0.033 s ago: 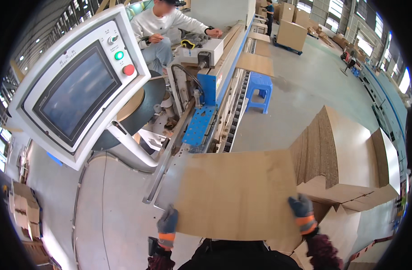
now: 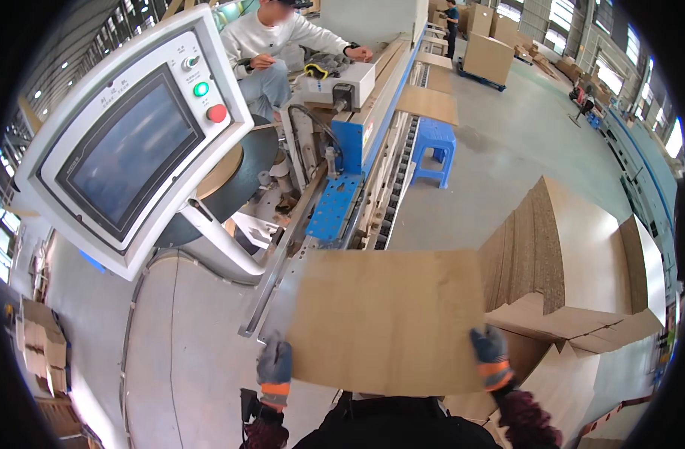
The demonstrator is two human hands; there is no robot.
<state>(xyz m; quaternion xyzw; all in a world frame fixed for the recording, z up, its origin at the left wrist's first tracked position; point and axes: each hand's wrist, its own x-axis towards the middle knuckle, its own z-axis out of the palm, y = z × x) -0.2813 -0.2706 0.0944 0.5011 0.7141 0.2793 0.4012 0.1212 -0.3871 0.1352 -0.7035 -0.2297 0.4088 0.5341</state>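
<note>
One long machine (image 2: 393, 99): a distant panel (image 2: 426, 105) lies down its track, seemingly already through.
Panel stack (image 2: 536, 251): at right, many sheets; done or waiting, cannot tell.
Held panel (image 2: 387, 322): before the waist, just short of the blue perforated plate (image 2: 333, 208); looks unstarted.
Left hand (image 2: 274, 362): closed on its left edge.
Right hand (image 2: 490, 350): closed on its right edge, fingers partly hidden.

Matt, wood-look board (image 2: 387, 322), rough-edged stack (image 2: 533, 258)
From here the board's face seems smooth; the stack's top shines. The screen (image 2: 133, 146) is glossy (it mirrors the light), the perforated plate (image 2: 333, 209) painted metal, the stool (image 2: 435, 135) smooth plastic.
</note>
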